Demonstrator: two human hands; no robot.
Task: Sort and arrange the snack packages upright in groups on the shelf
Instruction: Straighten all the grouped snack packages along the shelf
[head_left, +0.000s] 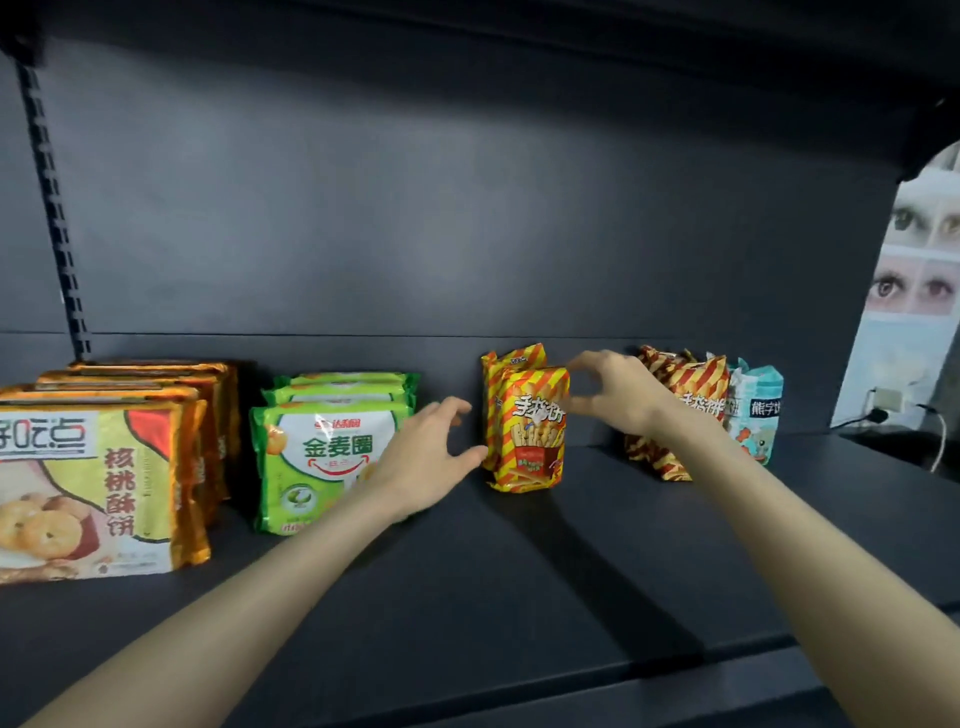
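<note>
yellow-striped fries snack pack (532, 426), upright, second pack (501, 395) behind

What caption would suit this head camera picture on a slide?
Two bare hands, left hand and right hand, steady upright striped fry-snack packs on a dark shelf.

orange packs (104, 467) upright, left | green packs (322, 457) beside | striped bags (530, 426) centre, possibly two

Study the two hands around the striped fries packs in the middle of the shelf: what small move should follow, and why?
Probably the left hand should press the front fries pack back against the one behind, while the right hand steadies its top corner. Both hands flank it with fingers open, and neither has a closed grip.
</note>
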